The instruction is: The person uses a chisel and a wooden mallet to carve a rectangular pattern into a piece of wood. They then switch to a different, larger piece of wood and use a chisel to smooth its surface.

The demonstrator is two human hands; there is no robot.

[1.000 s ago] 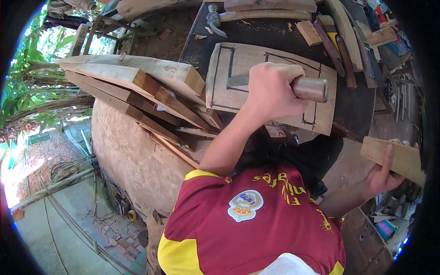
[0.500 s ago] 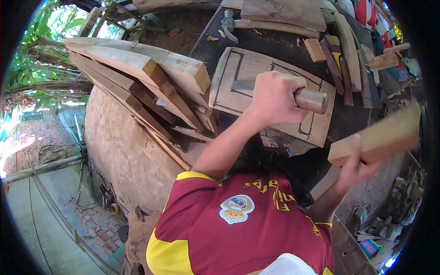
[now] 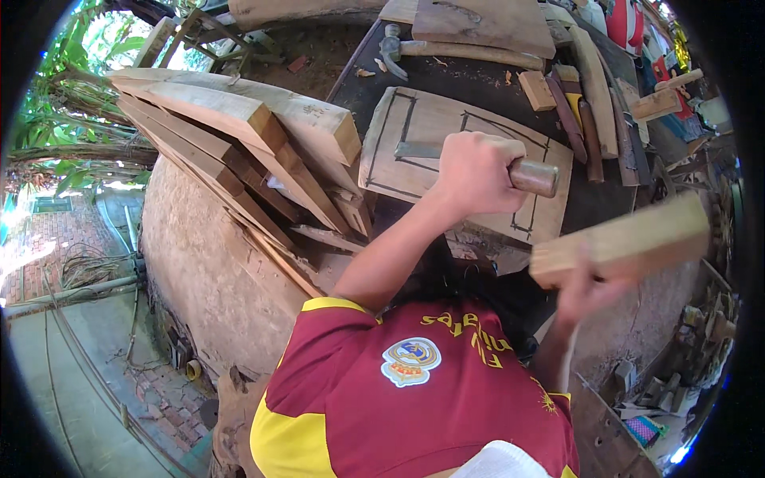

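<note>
My left hand [image 3: 478, 175] is wrapped round the round wooden handle of a chisel [image 3: 534, 176], whose flat metal blade lies over a pale board [image 3: 386, 139] marked with dark outlines. The board sits on a dark bench top [image 3: 362, 80]. My right hand [image 3: 590, 287], smeared by motion, grips a rectangular light wooden block [image 3: 645, 235] at the lower right of the board, apart from the chisel handle.
Several long timbers [image 3: 303, 115] lean left of the board on a pale curved surface [image 3: 191, 239]. A hammer [image 3: 392, 52], small wood block [image 3: 536, 90], wooden-handled tools [image 3: 593, 151] and planks [image 3: 486, 24] lie at the back and right. Plants [image 3: 72, 95] show far left.
My right hand has moved inward to the left and up with the block, toward the board. My left hand still holds the chisel on the board; the view has shifted slightly.
</note>
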